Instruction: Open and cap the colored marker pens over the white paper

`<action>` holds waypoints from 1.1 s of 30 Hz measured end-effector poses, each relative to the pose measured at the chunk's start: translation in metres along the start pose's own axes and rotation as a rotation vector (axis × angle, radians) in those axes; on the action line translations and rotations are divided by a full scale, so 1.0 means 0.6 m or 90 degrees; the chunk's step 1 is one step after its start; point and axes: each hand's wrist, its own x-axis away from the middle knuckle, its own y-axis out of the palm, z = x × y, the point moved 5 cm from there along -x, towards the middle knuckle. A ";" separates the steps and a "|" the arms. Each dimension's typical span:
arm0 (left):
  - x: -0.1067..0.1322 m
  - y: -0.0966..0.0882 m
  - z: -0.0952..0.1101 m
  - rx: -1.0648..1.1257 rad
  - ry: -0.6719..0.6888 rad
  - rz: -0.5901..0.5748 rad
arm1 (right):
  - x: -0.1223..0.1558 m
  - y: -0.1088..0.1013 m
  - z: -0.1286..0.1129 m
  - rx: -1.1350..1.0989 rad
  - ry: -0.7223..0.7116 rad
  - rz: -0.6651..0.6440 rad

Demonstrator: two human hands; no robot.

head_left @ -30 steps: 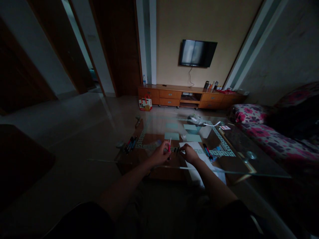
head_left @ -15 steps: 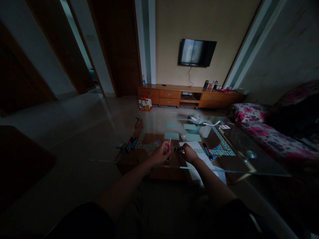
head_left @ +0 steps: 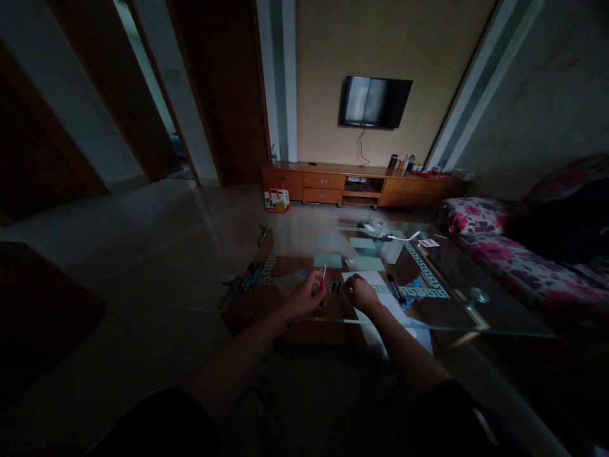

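Observation:
My left hand (head_left: pixel 307 295) is closed around a slim red marker (head_left: pixel 323 283), held upright over the glass table (head_left: pixel 290 306), with a pale, narrow end pointing up. A dark piece shows below that hand. Between my hands, several small black pieces (head_left: pixel 335 286) that look like caps stand on the glass. Just right of them is my right hand (head_left: pixel 360 293), above white paper (head_left: pixel 380 304). Its fingers are curled with a small gap between them, and nothing can be made out in them. The dim light hides finer detail.
Dark, red and blue markers lie in a group (head_left: pixel 248 278) at the left and another (head_left: pixel 396 289) at the right. Behind are pale green sheets (head_left: pixel 327 261), a small white round object (head_left: pixel 351 261) and a white box (head_left: pixel 391 251). The glass edge (head_left: pixel 447 328) runs close in front.
My right hand has drawn slightly right, away from the black pieces, leaving a dark piece it was touching standing with the others. My left hand and the red marker have barely moved.

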 end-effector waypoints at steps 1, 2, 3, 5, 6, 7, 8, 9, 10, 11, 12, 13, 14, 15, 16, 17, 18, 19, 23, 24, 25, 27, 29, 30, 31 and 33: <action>0.000 0.000 0.000 0.000 0.001 -0.001 | -0.002 -0.003 0.004 -0.010 0.013 0.019; 0.000 0.000 0.000 -0.001 0.001 -0.003 | -0.004 -0.006 0.008 -0.021 0.028 0.039; 0.001 0.000 0.000 -0.002 0.001 -0.003 | -0.005 -0.009 0.012 -0.034 0.044 0.059; 0.001 -0.001 -0.001 -0.009 0.000 -0.003 | -0.008 -0.015 0.020 -0.060 0.066 0.100; 0.001 -0.001 -0.002 -0.014 -0.001 -0.004 | -0.009 -0.019 0.023 -0.076 0.072 0.124; 0.001 -0.001 -0.003 -0.019 -0.002 -0.007 | -0.009 -0.023 0.024 -0.097 0.074 0.148; 0.001 -0.001 -0.004 -0.026 -0.004 -0.013 | -0.010 -0.026 0.025 -0.125 0.073 0.170; 0.001 -0.001 -0.004 -0.035 -0.008 -0.020 | -0.010 -0.028 0.024 -0.163 0.071 0.189; 0.001 0.000 -0.005 -0.045 -0.011 -0.028 | -0.010 -0.030 0.023 -0.209 0.071 0.206; 0.001 0.000 -0.006 -0.056 -0.015 -0.036 | -0.011 -0.031 0.022 -0.259 0.070 0.219; 0.002 0.000 -0.006 -0.069 -0.016 -0.042 | -0.012 -0.032 0.019 -0.314 0.068 0.229; 0.002 0.000 -0.005 -0.086 -0.012 -0.047 | -0.013 -0.032 0.016 -0.372 0.067 0.234; 0.003 0.000 -0.003 -0.108 -0.002 -0.050 | -0.013 -0.031 0.011 -0.428 0.066 0.234; 0.003 0.000 0.001 -0.134 0.015 -0.053 | -0.013 -0.031 0.006 -0.487 0.069 0.231; 0.004 0.001 0.006 -0.165 0.036 -0.056 | -0.012 -0.029 0.001 -0.545 0.076 0.220; 0.006 0.003 0.011 -0.198 0.060 -0.063 | -0.010 -0.028 -0.004 -0.598 0.087 0.207; 0.008 0.005 0.017 -0.229 0.084 -0.070 | -0.007 -0.028 -0.010 -0.643 0.103 0.192; 0.009 0.007 0.022 -0.256 0.103 -0.079 | -0.003 -0.028 -0.016 -0.680 0.118 0.175; 0.012 0.013 0.030 -0.308 0.123 -0.095 | 0.013 -0.040 -0.040 -0.747 0.142 0.141; 0.012 0.013 0.030 -0.312 0.122 -0.096 | 0.016 -0.043 -0.044 -0.756 0.145 0.140; 0.012 0.013 0.030 -0.313 0.122 -0.097 | 0.017 -0.046 -0.048 -0.766 0.148 0.137; 0.011 0.013 0.029 -0.312 0.121 -0.100 | 0.019 -0.051 -0.053 -0.780 0.150 0.131; 0.011 0.013 0.027 -0.314 0.120 -0.101 | 0.019 -0.053 -0.055 -0.785 0.149 0.128; 0.010 0.012 0.027 -0.315 0.121 -0.100 | 0.019 -0.053 -0.055 -0.784 0.147 0.127; 0.010 0.012 0.026 -0.315 0.122 -0.098 | 0.018 -0.053 -0.055 -0.781 0.145 0.127; 0.010 0.013 0.026 -0.313 0.124 -0.095 | 0.018 -0.052 -0.054 -0.775 0.137 0.128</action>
